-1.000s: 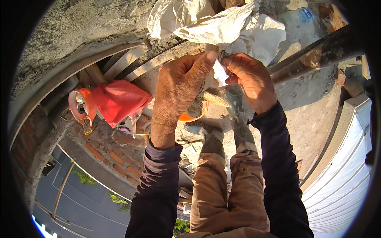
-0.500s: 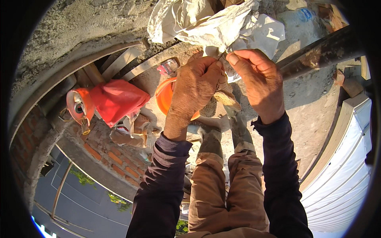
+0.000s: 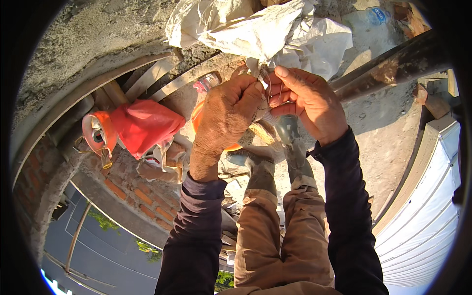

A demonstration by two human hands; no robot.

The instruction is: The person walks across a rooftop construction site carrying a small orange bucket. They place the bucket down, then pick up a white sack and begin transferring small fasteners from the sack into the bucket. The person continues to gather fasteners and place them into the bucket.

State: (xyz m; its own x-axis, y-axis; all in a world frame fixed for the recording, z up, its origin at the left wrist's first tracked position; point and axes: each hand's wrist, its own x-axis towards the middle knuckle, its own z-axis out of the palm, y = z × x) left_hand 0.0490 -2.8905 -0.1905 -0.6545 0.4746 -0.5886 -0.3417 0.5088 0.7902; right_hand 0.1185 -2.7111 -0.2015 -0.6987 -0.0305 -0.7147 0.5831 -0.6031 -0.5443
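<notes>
Pinched between the thumb and fingers of my left hand [image 3: 223,118] is a thin dark wire [image 3: 259,81], close below a gathered white woven sack [image 3: 253,37]. My right hand [image 3: 314,103] faces it, fingers curled and thumb raised, closed on a thin looping strand whose far end I cannot trace. The neck of the sack hangs down to the fingertips. A tan, mesh-textured piece [image 3: 264,132] hangs just under my hands, partly hidden by the left one. Behind my left hand an orange bucket [image 3: 197,117] shows only at its edge.
A red cloth-like bundle [image 3: 145,125] lies left, beside an orange round object [image 3: 98,135]. A dark pipe [image 3: 393,69] slants in from the right. A clear plastic bottle [image 3: 377,17] lies at the upper right. My boots [image 3: 263,172] stand on dusty ground.
Both hands have shifted slightly left, and the sack's near part with them. The right hand's fingers have turned and spread a little, with the strand now showing in a loop by them.
</notes>
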